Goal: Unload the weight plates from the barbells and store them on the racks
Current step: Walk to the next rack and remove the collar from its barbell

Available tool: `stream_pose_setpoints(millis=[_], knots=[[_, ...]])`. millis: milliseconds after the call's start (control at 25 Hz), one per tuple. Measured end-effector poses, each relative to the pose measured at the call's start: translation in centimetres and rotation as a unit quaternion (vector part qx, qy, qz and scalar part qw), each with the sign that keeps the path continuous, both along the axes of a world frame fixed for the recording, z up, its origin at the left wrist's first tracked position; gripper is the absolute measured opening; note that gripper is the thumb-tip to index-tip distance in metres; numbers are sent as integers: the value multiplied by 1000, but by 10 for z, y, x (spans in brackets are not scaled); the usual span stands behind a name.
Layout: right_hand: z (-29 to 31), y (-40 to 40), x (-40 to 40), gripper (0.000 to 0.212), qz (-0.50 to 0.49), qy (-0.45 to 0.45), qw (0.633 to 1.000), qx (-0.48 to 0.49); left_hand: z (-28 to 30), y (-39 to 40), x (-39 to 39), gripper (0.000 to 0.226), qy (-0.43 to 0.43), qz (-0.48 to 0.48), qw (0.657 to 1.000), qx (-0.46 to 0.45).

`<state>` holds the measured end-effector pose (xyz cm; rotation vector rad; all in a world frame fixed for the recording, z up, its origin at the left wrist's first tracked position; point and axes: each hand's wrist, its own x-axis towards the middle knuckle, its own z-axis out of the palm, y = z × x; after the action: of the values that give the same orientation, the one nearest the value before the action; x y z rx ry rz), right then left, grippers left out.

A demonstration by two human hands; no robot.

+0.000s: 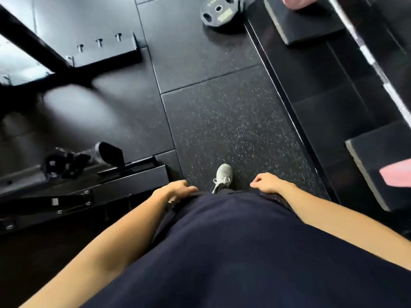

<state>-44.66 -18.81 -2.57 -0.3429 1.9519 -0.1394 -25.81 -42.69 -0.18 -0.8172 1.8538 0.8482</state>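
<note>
A black weight plate (219,13) with grip holes lies flat on the rubber floor at the top of the head view, far ahead of me. My left hand (178,190) hangs by my left hip with loosely curled fingers and holds nothing. My right hand (268,183) hangs by my right hip, also loosely curled and empty. A barbell (375,63) with a pale knurled shaft runs diagonally along the right edge, with a pink plate (295,2) at its far end and another pink plate (398,176) at its near end.
A black rack base (104,52) with bolts sits at the upper left. A black machine frame (89,192) with a padded part lies low on the left. Grey foam pads (304,25) rest on the dark platform to the right. My grey shoe (223,176) stands on the speckled floor.
</note>
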Motion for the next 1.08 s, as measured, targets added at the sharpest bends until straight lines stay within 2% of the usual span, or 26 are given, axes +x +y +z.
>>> stream_pose_setpoints(millis=[160,280,440,640,760,880,1080], knots=[[18,-88,-101,29,47,6,998,-31,26,-77,-84,42,72,126,987,-75],[24,-148,-158,26,48,9,997,-67,19,-116,-131,38,73,162,982,-68],[10,-219,-223,28,69,-15,996,-54,0,-163,-194,47,51,159,985,-37],[-2,-332,-322,34,95,-16,995,-16,-9,-291,-302,48,38,132,990,-11],[9,-404,-394,28,68,15,997,-36,0,-373,-368,39,52,121,991,-23],[11,-466,-462,19,12,46,997,-61,5,-441,-424,45,56,121,990,-39],[-6,-554,-550,8,-8,24,998,-53,-9,-520,-507,47,38,97,994,-23]])
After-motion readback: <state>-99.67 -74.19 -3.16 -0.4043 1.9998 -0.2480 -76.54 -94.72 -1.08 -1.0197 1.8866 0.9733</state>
